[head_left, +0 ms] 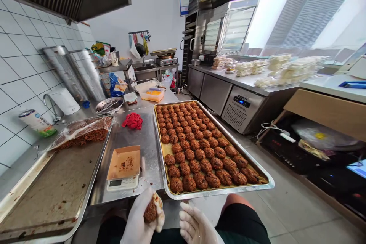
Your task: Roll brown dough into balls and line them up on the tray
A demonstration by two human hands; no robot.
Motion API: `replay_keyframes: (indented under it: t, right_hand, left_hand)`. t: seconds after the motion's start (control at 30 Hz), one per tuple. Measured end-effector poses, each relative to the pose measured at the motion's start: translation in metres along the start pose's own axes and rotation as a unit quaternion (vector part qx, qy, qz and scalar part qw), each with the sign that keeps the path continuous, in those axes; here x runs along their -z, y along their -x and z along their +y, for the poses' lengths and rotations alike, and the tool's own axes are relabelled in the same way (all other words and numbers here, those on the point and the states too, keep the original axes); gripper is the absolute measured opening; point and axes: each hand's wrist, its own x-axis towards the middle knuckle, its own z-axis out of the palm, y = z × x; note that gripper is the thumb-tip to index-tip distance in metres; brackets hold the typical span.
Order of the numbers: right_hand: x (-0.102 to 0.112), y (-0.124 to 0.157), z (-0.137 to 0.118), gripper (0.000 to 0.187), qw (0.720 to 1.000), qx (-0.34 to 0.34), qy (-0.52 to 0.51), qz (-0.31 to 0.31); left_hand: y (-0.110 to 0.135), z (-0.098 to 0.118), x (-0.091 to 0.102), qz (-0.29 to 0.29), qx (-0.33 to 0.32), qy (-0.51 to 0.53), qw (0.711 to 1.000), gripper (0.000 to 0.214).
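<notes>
My left hand, in a white glove, is closed round a brown ball of mixture low in the view, just in front of the counter edge. My right hand, also gloved, is beside it with the fingers spread and nothing in them. Directly ahead lies a large metal baking tray lined with yellow paper and filled with several rows of brown patties. A small white scale with a cardboard sheet on top stands left of that tray.
A big metal tray at the left holds a slab of brown mixture under plastic wrap at its far end. A red cloth, bowl and yellow-filled tub sit further back. Stacked white containers line the right counter.
</notes>
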Motion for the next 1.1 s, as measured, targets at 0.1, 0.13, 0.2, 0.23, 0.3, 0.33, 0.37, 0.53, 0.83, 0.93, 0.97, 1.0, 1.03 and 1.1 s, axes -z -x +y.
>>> replay_keyframes:
  t: [0.1, 0.13, 0.2, 0.23, 0.3, 0.33, 0.37, 0.53, 0.83, 0.93, 0.97, 1.0, 1.03, 1.1]
  right_hand:
    - [-0.001, 0.000, 0.001, 0.040, 1.000, 0.003, -0.001, 0.011]
    - [-0.001, -0.001, 0.001, 0.041, 1.000, 0.007, -0.004, 0.017]
    - [-0.001, -0.001, 0.003, 0.041, 0.999, 0.014, -0.009, 0.027]
    - [-0.002, -0.001, 0.004, 0.042, 0.999, 0.017, -0.010, 0.029]
    - [-0.005, 0.001, 0.005, 0.042, 0.999, 0.015, -0.006, 0.028]
    - [-0.006, 0.002, 0.005, 0.041, 1.000, 0.011, -0.005, 0.028]
    - [-0.008, 0.003, 0.005, 0.042, 1.000, 0.007, -0.005, 0.028]
    - [-0.010, 0.003, 0.004, 0.053, 0.999, 0.009, -0.016, 0.037]
    - [-0.007, 0.007, 0.002, 0.042, 0.999, 0.023, -0.009, 0.024]
    - [-0.009, 0.009, 0.003, 0.046, 0.999, 0.017, -0.008, 0.031]
    - [-0.008, 0.009, 0.003, 0.046, 0.999, 0.013, -0.008, 0.032]
    - [-0.008, 0.009, 0.003, 0.046, 0.999, 0.009, -0.009, 0.031]
    - [-0.007, 0.009, 0.003, 0.046, 1.000, 0.007, -0.010, 0.025]
    - [-0.007, 0.008, 0.003, 0.043, 1.000, 0.006, -0.012, 0.015]
  left_hand:
    - [0.008, 0.001, -0.010, -0.011, -0.023, -0.071, 0.997, 0.038]
    - [0.011, 0.003, -0.013, -0.007, -0.026, -0.087, 0.996, 0.039]
    - [0.014, 0.007, -0.016, 0.006, -0.038, -0.100, 0.994, 0.038]
    - [0.014, 0.008, -0.015, 0.008, -0.049, -0.093, 0.994, 0.038]
    - [0.010, 0.008, -0.013, 0.002, -0.052, -0.058, 0.997, 0.039]
    - [0.008, 0.007, -0.011, 0.002, -0.048, -0.042, 0.998, 0.040]
    - [0.005, 0.005, -0.009, 0.005, -0.044, -0.032, 0.999, 0.039]
    - [-0.002, 0.002, -0.003, 0.041, -0.042, -0.044, 0.997, 0.042]
    - [0.005, 0.011, 0.013, 0.020, -0.029, -0.022, 0.999, 0.035]
    - [0.005, 0.008, 0.011, 0.034, -0.018, 0.042, 0.998, 0.041]
    - [0.006, 0.008, 0.009, 0.029, -0.019, 0.045, 0.998, 0.039]
    - [0.007, 0.009, 0.008, 0.018, -0.020, 0.033, 0.999, 0.035]
    - [0.009, 0.009, 0.007, 0.007, -0.022, 0.012, 1.000, 0.029]
    - [0.012, 0.008, 0.005, -0.010, -0.027, -0.047, 0.998, 0.028]
